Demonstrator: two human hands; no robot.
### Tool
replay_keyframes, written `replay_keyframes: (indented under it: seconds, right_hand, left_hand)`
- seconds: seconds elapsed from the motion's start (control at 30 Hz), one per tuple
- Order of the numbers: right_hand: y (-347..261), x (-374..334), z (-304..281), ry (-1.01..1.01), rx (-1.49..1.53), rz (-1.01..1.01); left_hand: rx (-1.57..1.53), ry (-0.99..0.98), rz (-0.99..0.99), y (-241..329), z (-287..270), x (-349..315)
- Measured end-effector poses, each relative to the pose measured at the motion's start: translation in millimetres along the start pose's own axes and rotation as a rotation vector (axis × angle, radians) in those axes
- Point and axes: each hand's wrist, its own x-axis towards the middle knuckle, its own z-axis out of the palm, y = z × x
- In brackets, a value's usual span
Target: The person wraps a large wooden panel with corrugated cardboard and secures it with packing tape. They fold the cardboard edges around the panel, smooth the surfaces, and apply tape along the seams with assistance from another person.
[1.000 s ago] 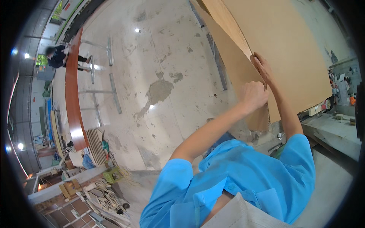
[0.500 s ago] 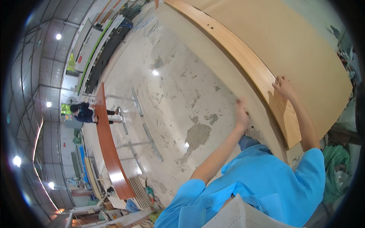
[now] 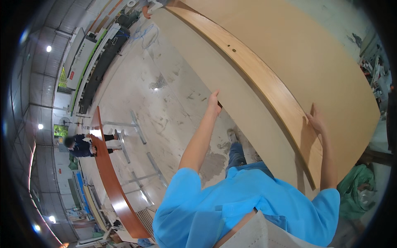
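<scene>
1. The pale wooden board point(image 3: 262, 78) lies lengthwise on the tan sheet point(image 3: 256, 120), between the hands: well apart from the left, right beside the right.
2. The left hand point(image 3: 214, 103) is closed around the sheet's left edge.
3. The right hand point(image 3: 317, 120) is spread, thumb by the board's right edge; I cannot tell whether it grips.
4. Another person's hand point(image 3: 146, 12) is near the sheet's far end.
5. Farther left, a co-worker point(image 3: 80, 145) stands at a red-brown board point(image 3: 109, 177).
</scene>
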Motion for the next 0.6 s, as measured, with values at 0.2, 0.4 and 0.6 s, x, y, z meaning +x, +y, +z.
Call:
replay_keyframes:
  seconds: [0.2, 0.4, 0.6]
  right_hand:
    - [-3, -6, -1, -0.014, 0.089, 0.136]
    - [-21, -21, -18, -0.001, 0.051, 0.332]
    - [-78, -32, -24, 0.033, -0.132, 0.276]
  left_hand:
    - [0.77, -0.15, 0.0, 91, 6, 38]
    - [0.87, -0.374, -0.003, 119, 131, 63]
    - [1.04, -0.5, -0.115, 108, 204, 98]
